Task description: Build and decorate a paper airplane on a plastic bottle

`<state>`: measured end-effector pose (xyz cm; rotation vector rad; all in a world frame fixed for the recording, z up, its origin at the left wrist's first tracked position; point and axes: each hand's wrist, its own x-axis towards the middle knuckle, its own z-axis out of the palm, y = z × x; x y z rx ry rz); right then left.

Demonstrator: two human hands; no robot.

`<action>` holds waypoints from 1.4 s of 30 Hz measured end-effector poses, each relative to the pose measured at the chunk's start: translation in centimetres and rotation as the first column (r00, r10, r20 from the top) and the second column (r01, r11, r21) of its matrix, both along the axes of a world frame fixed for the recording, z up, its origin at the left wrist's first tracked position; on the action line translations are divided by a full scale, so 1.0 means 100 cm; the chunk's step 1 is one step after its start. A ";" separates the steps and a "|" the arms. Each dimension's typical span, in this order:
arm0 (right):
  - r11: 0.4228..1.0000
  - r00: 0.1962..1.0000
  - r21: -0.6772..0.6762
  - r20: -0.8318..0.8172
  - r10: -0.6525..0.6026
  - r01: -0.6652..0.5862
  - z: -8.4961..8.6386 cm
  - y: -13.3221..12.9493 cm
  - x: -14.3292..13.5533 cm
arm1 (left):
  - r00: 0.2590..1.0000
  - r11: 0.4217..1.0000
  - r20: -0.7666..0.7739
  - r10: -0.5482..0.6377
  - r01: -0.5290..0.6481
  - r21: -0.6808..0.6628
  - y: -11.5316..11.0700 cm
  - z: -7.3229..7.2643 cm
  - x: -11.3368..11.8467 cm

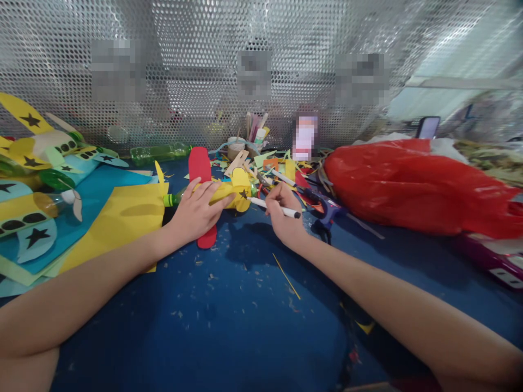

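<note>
A bottle plane [225, 191] wrapped in yellow paper, with a red wing [200, 162], lies on the blue table. My left hand [197, 209] rests over its body with the fingers spread across the yellow paper and the wing, holding it down. My right hand [286, 213] pinches a white marker [261, 203] with a black end. The marker's tip is at the yellow tail piece [242, 202], close beside a dark star drawn on it. The green bottle cap [168, 200] points left.
Finished-looking bottle planes [32, 218] and coloured paper sheets [122, 218] lie at the left. Behind are paper scraps [288, 169], a green bottle [157, 154] and a cup of sticks [236, 146]. A blue glue gun [329, 209] and red bag [408, 185] sit right.
</note>
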<state>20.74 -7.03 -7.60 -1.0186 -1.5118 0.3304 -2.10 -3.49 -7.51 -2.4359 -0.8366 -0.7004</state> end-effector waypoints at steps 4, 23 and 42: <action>1.000 1.000 0.007 0.003 0.011 -0.011 0.000 0.000 0.000 | 1.000 1.000 -0.004 -0.009 0.009 0.021 0.000 0.000 -0.001; 1.000 1.000 0.012 -0.010 -0.022 0.022 0.001 -0.001 0.000 | 1.000 1.000 0.013 -0.014 0.014 0.024 0.001 -0.001 0.000; 0.999 1.000 -0.016 0.010 -0.029 0.029 0.000 -0.001 0.001 | 1.000 0.997 -0.018 0.001 0.001 0.071 -0.001 0.001 0.000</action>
